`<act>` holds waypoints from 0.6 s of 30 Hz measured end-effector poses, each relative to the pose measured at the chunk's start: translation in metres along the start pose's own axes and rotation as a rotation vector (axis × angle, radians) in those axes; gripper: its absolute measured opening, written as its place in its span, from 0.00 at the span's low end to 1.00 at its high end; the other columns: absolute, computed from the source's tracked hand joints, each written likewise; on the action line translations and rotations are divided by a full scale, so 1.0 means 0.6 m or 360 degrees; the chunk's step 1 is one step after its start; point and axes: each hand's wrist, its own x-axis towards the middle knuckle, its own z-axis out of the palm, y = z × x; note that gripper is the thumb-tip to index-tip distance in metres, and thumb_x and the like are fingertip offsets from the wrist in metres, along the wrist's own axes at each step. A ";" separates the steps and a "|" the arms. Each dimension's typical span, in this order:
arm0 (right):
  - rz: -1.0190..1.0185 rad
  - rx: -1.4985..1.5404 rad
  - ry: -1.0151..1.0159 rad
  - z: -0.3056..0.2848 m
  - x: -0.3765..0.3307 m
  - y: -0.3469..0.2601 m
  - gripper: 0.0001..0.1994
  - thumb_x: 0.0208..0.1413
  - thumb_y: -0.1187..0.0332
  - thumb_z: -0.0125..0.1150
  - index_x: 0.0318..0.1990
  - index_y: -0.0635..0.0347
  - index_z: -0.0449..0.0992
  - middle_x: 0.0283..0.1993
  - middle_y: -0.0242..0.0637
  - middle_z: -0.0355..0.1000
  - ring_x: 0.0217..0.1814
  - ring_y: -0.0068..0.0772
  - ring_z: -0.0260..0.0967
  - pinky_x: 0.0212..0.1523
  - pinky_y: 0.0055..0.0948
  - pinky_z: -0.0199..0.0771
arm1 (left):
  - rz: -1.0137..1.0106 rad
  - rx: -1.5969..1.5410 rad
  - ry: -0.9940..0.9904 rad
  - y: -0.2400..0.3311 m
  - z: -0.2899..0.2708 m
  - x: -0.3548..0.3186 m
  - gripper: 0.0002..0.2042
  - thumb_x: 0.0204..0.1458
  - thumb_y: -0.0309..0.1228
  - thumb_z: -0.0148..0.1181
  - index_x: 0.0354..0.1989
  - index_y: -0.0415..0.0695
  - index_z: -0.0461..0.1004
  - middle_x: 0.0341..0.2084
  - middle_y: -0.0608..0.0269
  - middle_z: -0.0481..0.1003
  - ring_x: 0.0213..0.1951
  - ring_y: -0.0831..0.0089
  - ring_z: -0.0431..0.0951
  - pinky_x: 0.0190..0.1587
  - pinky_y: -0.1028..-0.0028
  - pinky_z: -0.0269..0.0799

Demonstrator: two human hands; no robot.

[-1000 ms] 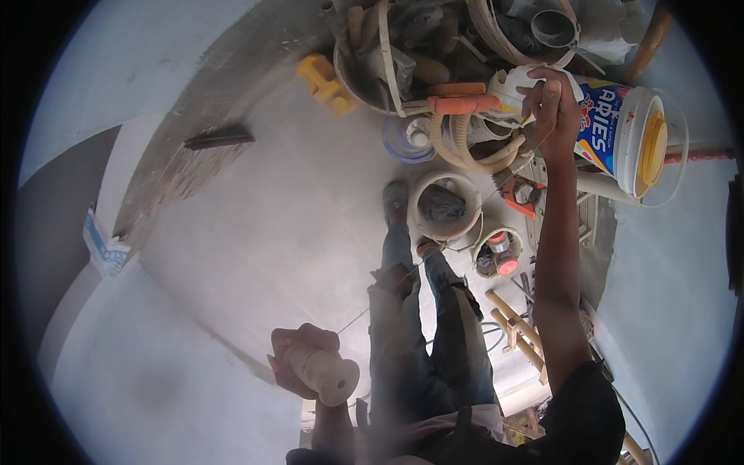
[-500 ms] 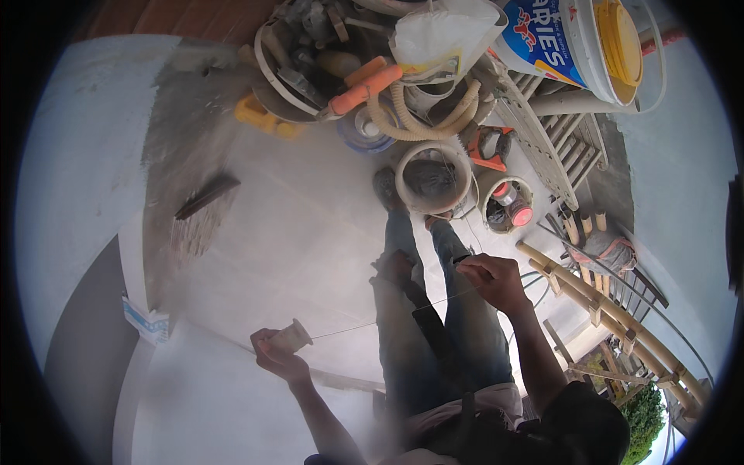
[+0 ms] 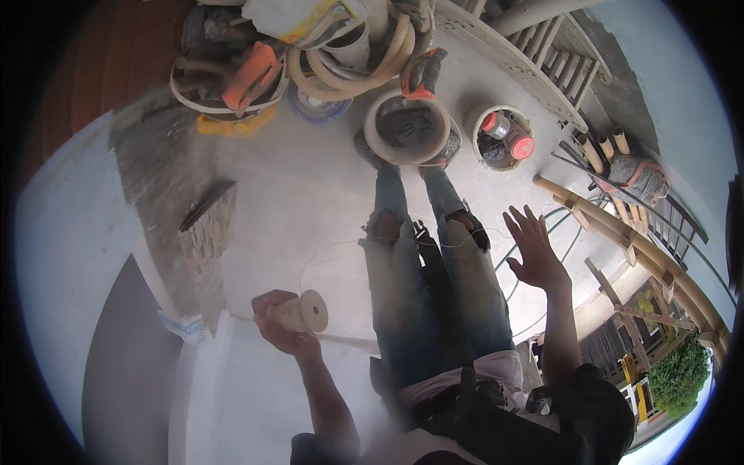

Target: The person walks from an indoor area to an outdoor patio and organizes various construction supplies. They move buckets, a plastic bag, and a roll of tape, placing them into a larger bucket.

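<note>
Thread hangs slack between the hands, a loose curve well away from the floor's near edge. Left hand has its fingers wrapped round the pale spool, whose flanged end faces the legs. Right hand is spread wide and grasps nothing visible – whether the line touches its fingers, I cannot tell.

As far as it shows, a length has been paid out already; how much stays wound is unclear, the thread is not taut, and its free end cannot be made out.

Beyond lie the torn jeans, then a round bucket by the feet. Right of it stands a smaller pail with red-lidded containers. Farther still, toward the floor's far edge – a cream corrugated hose and, near the right corner, a slatted ladder-like frame.
</note>
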 end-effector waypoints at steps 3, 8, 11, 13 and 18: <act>-0.0987 0.1030 0.0218 -0.053 0.056 -0.118 0.46 0.49 0.74 0.70 0.77 0.51 0.54 0.80 0.38 0.52 0.85 0.49 0.37 0.81 0.60 0.27 | -0.0275 -0.0500 -0.0431 0.038 0.156 -0.084 0.25 0.69 0.54 0.32 0.36 0.44 0.65 0.23 0.59 0.71 0.26 0.73 0.70 0.30 0.74 0.66; -0.1506 0.1738 -0.0967 -0.012 0.101 -0.086 0.15 0.62 0.64 0.66 0.53 0.59 0.78 0.48 0.36 0.77 0.50 0.28 0.71 0.51 0.33 0.67 | -0.0562 -0.1497 -0.0838 0.099 0.258 -0.121 0.26 0.69 0.55 0.33 0.37 0.44 0.66 0.22 0.55 0.73 0.25 0.70 0.73 0.32 0.71 0.70; -0.1024 0.2450 -0.0807 -0.010 0.117 -0.003 0.15 0.69 0.61 0.58 0.34 0.62 0.81 0.26 0.21 0.69 0.24 0.11 0.56 0.24 0.16 0.52 | -0.0160 -0.0910 -0.0540 0.104 0.258 -0.152 0.27 0.71 0.54 0.28 0.36 0.44 0.67 0.24 0.52 0.75 0.28 0.63 0.77 0.36 0.67 0.74; -0.0722 0.2123 -0.0535 -0.040 0.105 0.012 0.17 0.70 0.59 0.57 0.33 0.62 0.79 0.23 0.20 0.64 0.23 0.12 0.54 0.25 0.20 0.54 | 0.0199 -0.0348 -0.0609 0.088 0.272 -0.182 0.29 0.70 0.55 0.26 0.37 0.44 0.68 0.25 0.53 0.75 0.30 0.64 0.77 0.36 0.67 0.73; -0.1150 0.1462 0.0511 -0.107 -0.036 -0.044 0.07 0.66 0.67 0.56 0.38 0.60 0.76 0.24 0.30 0.71 0.28 0.23 0.72 0.30 0.31 0.68 | 0.0084 0.1019 -0.0871 0.068 0.319 -0.214 0.29 0.72 0.53 0.28 0.40 0.39 0.69 0.29 0.59 0.76 0.30 0.68 0.75 0.35 0.71 0.71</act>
